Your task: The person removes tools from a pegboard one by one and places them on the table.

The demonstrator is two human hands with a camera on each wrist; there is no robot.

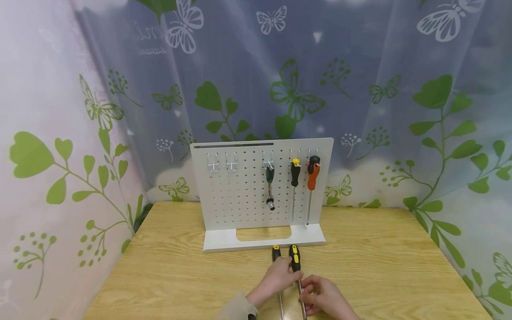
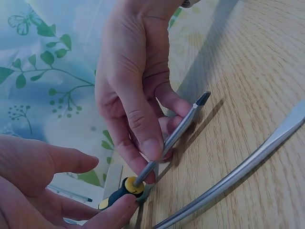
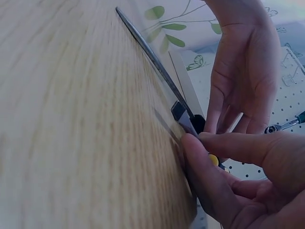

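A flat-bladed screwdriver (image 1: 295,258) with a black and yellow handle lies between my hands, its handle toward the pegboard. My right hand (image 1: 326,297) pinches its metal shaft (image 2: 178,131) near the blade between thumb and fingers. At the lower end of the handle, my left hand (image 1: 280,275) touches it with rather straight fingers; its thumb (image 2: 78,161) stands apart from the handle in the left wrist view. Just left, a second screwdriver (image 1: 276,253) with a black and yellow handle lies on the table, partly hidden under the left hand. Its shaft (image 2: 228,176) tapers to a flat end.
A white pegboard (image 1: 248,186) stands behind my hands on the wooden table (image 1: 160,266). From its hooks hang a ratchet wrench (image 1: 270,182), a black-and-yellow screwdriver (image 1: 295,173) and an orange-and-black screwdriver (image 1: 313,175). Two hooks (image 1: 213,165) at the left bear nothing. A patterned curtain (image 1: 240,66) hangs behind.
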